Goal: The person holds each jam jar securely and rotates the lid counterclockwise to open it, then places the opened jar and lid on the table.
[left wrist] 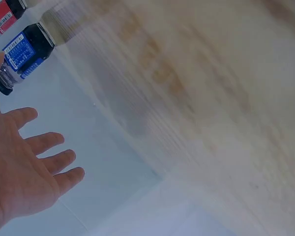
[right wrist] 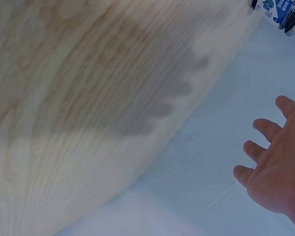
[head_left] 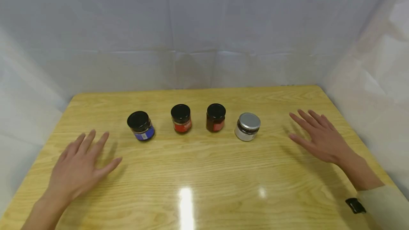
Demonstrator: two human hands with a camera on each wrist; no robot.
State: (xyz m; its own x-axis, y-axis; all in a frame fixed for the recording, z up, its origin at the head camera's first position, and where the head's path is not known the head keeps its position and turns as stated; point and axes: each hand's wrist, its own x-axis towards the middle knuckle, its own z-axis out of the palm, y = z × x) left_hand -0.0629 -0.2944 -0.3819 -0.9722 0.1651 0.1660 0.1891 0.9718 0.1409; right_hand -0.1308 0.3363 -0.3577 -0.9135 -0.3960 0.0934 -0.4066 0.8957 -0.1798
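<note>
Several small jars stand upright in a loose row on the wooden table. From the left come a black-lidded jar with a blue label (head_left: 144, 133), a black-lidded jar with a red label (head_left: 182, 126), a dark jar with a small red label (head_left: 216, 120), and a silver-lidded jar with a white label (head_left: 245, 134). My left hand (head_left: 76, 168), fingers spread, hovers left of the blue-labelled jar and touches nothing. To the right of the silver-lidded jar, my right hand (head_left: 322, 139) is likewise spread and holds nothing.
The table (head_left: 204, 173) has a pale wood grain and glossy reflections near the front. White sheeting (head_left: 198, 27) hangs behind it and along both sides. A black strap piece (head_left: 355, 205) sits at the right sleeve (head_left: 383, 205).
</note>
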